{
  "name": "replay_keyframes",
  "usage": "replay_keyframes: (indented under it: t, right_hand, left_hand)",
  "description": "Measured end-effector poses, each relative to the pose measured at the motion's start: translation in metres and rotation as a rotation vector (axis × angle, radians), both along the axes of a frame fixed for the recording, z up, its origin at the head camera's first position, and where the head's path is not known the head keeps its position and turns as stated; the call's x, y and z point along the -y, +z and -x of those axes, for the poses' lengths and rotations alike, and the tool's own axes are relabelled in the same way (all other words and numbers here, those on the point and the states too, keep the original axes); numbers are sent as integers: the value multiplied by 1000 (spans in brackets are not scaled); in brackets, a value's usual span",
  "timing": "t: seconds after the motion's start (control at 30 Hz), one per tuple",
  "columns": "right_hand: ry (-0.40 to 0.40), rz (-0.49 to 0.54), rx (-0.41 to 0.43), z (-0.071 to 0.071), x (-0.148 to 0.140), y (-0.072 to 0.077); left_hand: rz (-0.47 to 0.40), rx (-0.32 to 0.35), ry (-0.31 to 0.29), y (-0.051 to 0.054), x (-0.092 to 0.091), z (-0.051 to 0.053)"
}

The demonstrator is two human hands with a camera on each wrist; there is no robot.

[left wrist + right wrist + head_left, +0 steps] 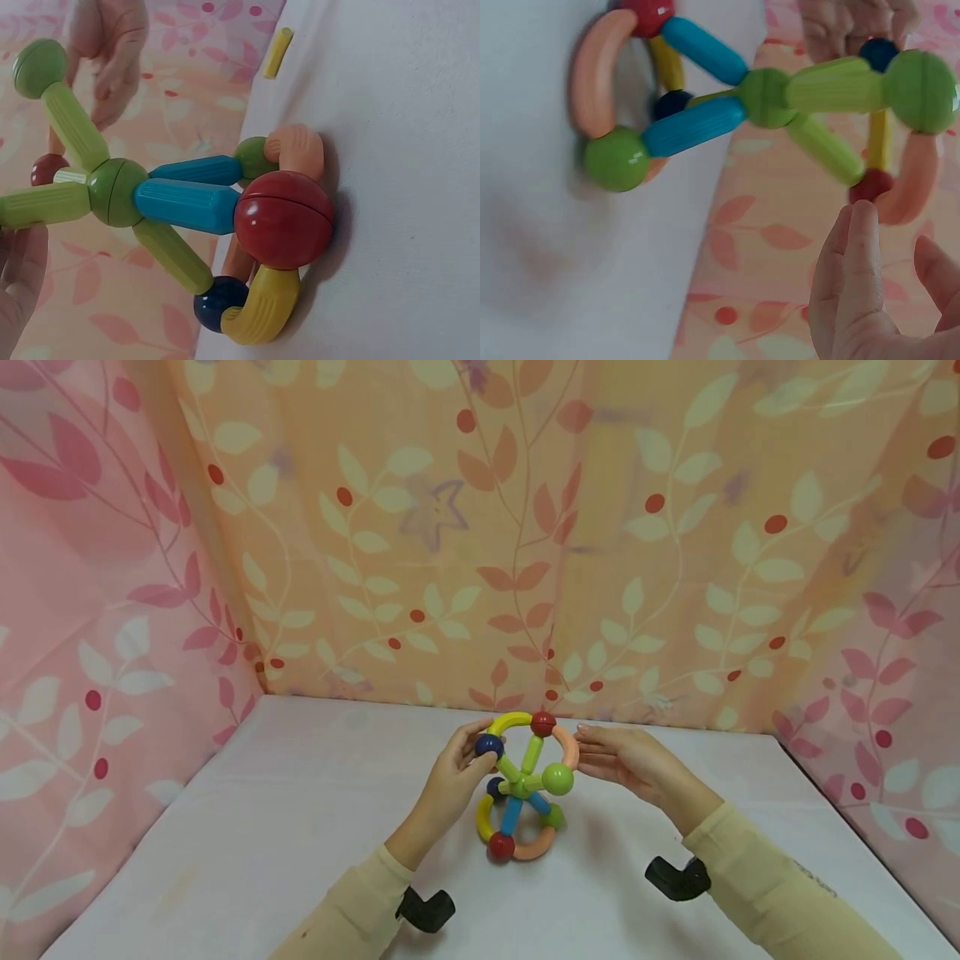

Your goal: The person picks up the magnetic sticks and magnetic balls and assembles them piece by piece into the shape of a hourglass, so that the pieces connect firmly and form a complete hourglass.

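Observation:
A magnetic ball-and-stick toy model (520, 787) stands upright on the white table, its lower ring resting on the surface. Green and blue sticks run from its central green ball (768, 98) to red, green and dark blue balls, joined by yellow and orange curved sticks. At the upper left, my left hand (452, 770) pinches a dark blue ball (489, 746), thumb in front and fingers behind. On the other side, my right hand (626, 762) holds its fingers nearly straight beside the upper orange curved stick (567, 746); fingertips reach the upper red ball (871, 184) or lie very near it.
A short yellow stick (278, 52) lies on the table near its far edge in the left wrist view. Leaf-patterned curtains (420, 568) enclose the back and sides of the white table (247, 827). Black wrist mounts (678, 878) hang beneath both sleeves.

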State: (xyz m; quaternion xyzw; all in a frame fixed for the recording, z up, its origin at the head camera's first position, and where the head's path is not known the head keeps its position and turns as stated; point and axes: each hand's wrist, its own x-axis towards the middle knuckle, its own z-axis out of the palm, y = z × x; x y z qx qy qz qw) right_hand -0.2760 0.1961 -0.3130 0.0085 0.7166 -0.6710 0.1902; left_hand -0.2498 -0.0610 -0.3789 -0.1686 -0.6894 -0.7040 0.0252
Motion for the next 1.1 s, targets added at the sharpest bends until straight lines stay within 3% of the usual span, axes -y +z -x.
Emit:
replay_keyframes:
  t: [0.13,0.33,0.47,0.6,0.83,1.1]
  right_hand:
    - [-21,-6,46,1,-9,-21]
    - [82,-214,54,-10,-10,-66]
    - [98,-225,81,-14,-2,-84]
    - [44,-207,69,-12,4,-93]
    - [-18,-345,22,-3,14,-97]
    - [24,-349,-21,11,17,-94]
  left_hand:
    - [-7,15,-16,0,2,1]
    - [-6,37,-25,1,4,0]
    - [2,42,-26,2,6,0]
    - [7,43,-36,3,7,0]
    - [21,69,-69,7,12,4]
    - [101,129,-157,14,21,6]
